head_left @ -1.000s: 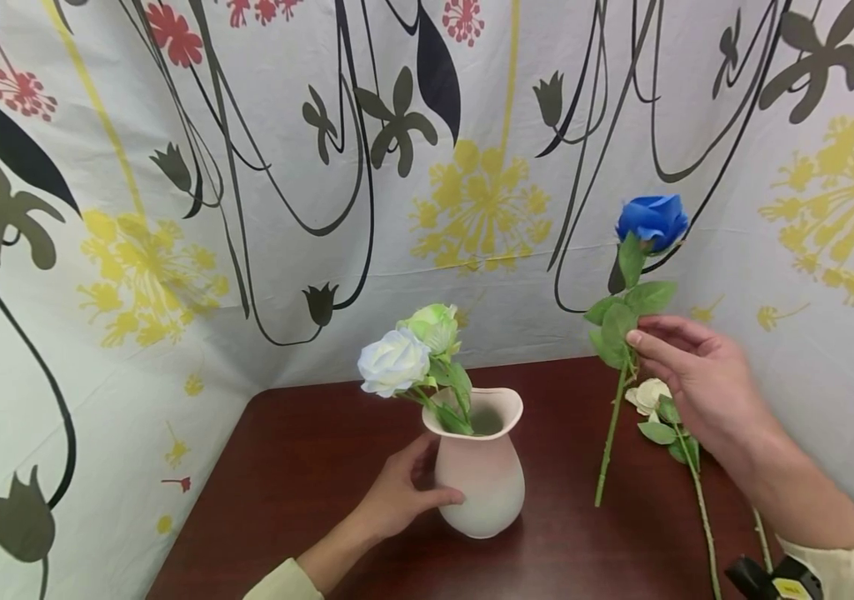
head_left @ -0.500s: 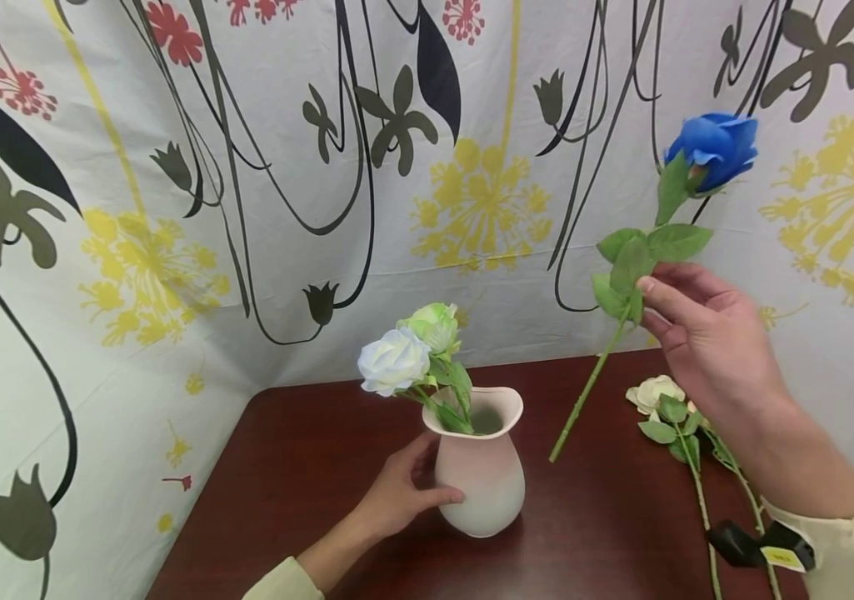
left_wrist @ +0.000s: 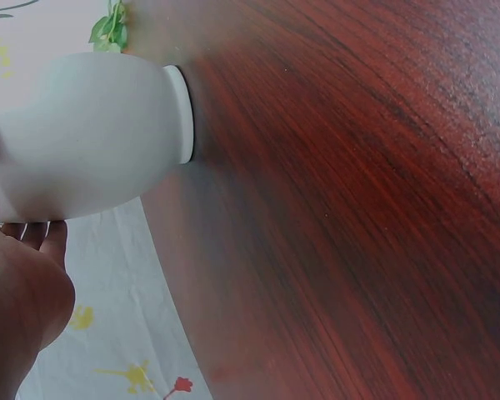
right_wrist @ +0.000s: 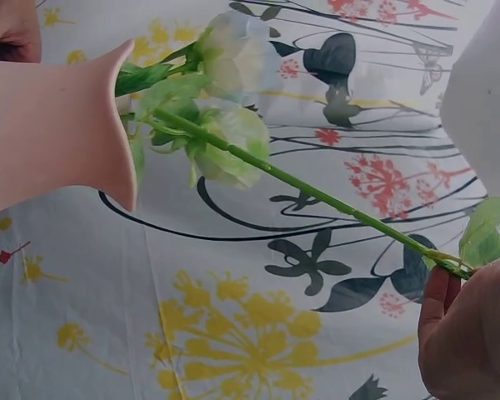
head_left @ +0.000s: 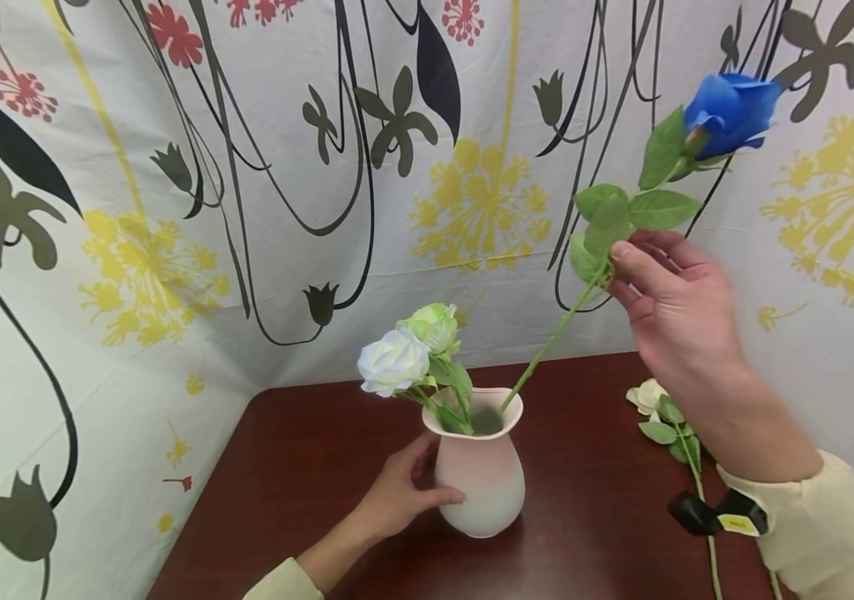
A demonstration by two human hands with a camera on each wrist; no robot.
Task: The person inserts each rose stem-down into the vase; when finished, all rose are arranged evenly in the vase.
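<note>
A pink-and-white vase (head_left: 482,487) stands upright on the table, steadied by my left hand (head_left: 404,493), whose thumb and fingers curl around its left side. Inside it lean a pale blue-white rose (head_left: 394,361) and a light green rose (head_left: 434,327). My right hand (head_left: 685,312) pinches a blue rose (head_left: 732,112) by the stem below its leaves. That rose tilts, bloom up to the right, and the lower end of its stem (right_wrist: 317,197) is at the vase mouth. The right wrist view leaves the blue bloom out of frame.
On the right of the dark red wooden table (head_left: 322,467), a cream rose (head_left: 647,397) lies with its long stem toward the front; my right forearm partly hides another stem (head_left: 775,583). Patterned fabric (head_left: 284,208) rises behind the table and at both sides.
My right hand has raised the blue rose, tilted it, then moved left, bringing the stem's lower end to the vase mouth. My left hand and the vase have not moved.
</note>
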